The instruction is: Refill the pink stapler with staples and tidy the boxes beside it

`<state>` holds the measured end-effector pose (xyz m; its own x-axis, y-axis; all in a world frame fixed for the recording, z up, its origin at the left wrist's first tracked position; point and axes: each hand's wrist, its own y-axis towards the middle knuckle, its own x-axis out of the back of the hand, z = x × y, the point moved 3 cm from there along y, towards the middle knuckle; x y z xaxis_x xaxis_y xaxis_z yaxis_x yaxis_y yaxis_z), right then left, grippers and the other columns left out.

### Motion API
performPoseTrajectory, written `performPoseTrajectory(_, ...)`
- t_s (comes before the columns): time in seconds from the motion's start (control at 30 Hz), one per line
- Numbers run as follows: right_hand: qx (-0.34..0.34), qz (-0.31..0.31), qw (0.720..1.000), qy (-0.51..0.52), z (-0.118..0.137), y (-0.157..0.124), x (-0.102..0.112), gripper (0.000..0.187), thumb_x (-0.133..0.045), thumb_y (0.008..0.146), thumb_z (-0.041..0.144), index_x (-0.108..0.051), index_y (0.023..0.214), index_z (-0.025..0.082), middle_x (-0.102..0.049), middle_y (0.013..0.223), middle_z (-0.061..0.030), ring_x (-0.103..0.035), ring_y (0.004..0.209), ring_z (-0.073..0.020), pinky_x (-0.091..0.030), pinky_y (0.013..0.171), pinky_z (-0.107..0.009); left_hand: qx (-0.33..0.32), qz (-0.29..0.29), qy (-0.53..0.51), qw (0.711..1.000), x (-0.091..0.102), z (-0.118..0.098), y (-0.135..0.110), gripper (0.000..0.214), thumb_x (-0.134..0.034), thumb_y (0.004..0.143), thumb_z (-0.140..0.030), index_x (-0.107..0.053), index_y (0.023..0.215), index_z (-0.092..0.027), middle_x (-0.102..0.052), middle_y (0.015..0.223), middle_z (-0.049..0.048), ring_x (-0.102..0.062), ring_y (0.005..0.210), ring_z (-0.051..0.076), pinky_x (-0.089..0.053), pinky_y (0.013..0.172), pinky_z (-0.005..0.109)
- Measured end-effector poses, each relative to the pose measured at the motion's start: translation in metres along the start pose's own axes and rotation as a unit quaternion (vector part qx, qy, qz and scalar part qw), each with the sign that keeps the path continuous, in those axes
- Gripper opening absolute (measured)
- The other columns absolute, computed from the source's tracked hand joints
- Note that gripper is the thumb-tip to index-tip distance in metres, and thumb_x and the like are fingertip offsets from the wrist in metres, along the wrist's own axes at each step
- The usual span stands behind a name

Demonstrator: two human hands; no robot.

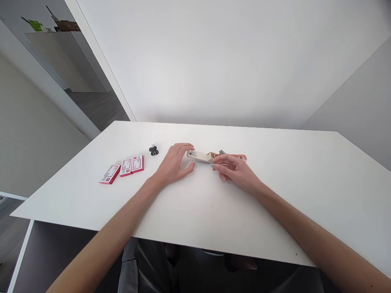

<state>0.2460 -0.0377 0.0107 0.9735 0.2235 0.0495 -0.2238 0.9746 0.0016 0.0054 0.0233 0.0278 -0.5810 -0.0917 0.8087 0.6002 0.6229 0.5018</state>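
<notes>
A beige stapler (201, 156) lies opened out flat on the white table (275, 195), with a small label at its left end. My left hand (175, 163) rests on the table, its fingertips touching the stapler's left end, fingers curved but apart. My right hand (233, 167) pinches the stapler's right half, covering much of it. What lies under the fingers is hidden.
Three red and white staple boxes (122, 169) lie in a row left of my hands. A small black object (154, 151) sits behind them. The table's front edge runs near my forearms. A grey shelf with items stands far left.
</notes>
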Motion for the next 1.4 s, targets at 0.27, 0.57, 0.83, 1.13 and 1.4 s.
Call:
performPoseTrajectory(0.27, -0.002, -0.007, 0.997, 0.081, 0.002, 0.003, 0.009, 0.041, -0.072, 0.092, 0.064, -0.076, 0.103, 0.025, -0.044, 0.059, 0.0056, -0.035, 0.054, -0.0117, -0.028, 0.051, -0.029, -0.006, 0.042, -0.007, 0.999, -0.003, -0.003, -0.001, 0.039, -0.062, 0.095, -0.031, -0.054, 0.133, -0.024, -0.066, 0.141, 0.0084, -0.060, 0.129, 0.027, -0.044, 0.111, 0.047)
performPoseTrajectory(0.57, 0.018, -0.055, 0.973, 0.223, 0.009, 0.004, 0.025, 0.040, -0.076, 0.090, 0.065, -0.071, 0.088, 0.025, -0.066, 0.093, 0.0017, -0.035, 0.050, -0.0050, -0.037, 0.048, -0.026, 0.022, 0.093, -0.024, 0.995, -0.006, -0.003, 0.001, 0.037, -0.053, 0.105, -0.043, -0.056, 0.137, -0.025, -0.067, 0.139, 0.0094, -0.058, 0.133, 0.029, -0.043, 0.114, 0.049)
performPoseTrajectory(0.83, 0.020, -0.105, 0.963, 0.248, 0.005, 0.008, 0.036, 0.039, -0.082, 0.085, 0.062, -0.075, 0.102, 0.027, -0.057, 0.082, 0.0030, -0.040, 0.054, -0.0062, -0.042, 0.045, -0.020, 0.033, 0.086, -0.021, 0.996, -0.006, -0.001, 0.001, 0.034, -0.045, 0.109, -0.046, -0.059, 0.132, -0.025, -0.069, 0.132, 0.0096, -0.059, 0.129, 0.029, -0.045, 0.111, 0.049)
performPoseTrajectory(1.13, 0.032, -0.152, 0.971, 0.183, 0.006, 0.009, 0.042, 0.039, -0.090, 0.077, 0.058, -0.073, 0.095, 0.028, -0.056, 0.076, 0.0028, -0.050, 0.062, -0.0110, -0.048, 0.055, -0.026, 0.038, 0.083, -0.024, 0.996, -0.007, 0.002, 0.000, 0.033, -0.047, 0.108, -0.045, -0.060, 0.131, -0.025, -0.070, 0.129, 0.0106, -0.059, 0.128, 0.030, -0.046, 0.109, 0.051)
performPoseTrajectory(1.4, 0.017, -0.107, 0.975, 0.193, 0.006, 0.007, 0.039, 0.039, -0.093, 0.077, 0.048, -0.080, 0.109, 0.031, -0.057, 0.077, 0.0037, -0.053, 0.068, -0.0103, -0.054, 0.067, -0.025, 0.040, 0.085, -0.024, 0.995, -0.008, 0.002, -0.001, 0.034, -0.047, 0.108, -0.045, -0.060, 0.131, -0.024, -0.070, 0.129, 0.0103, -0.058, 0.128, 0.030, -0.046, 0.109, 0.050)
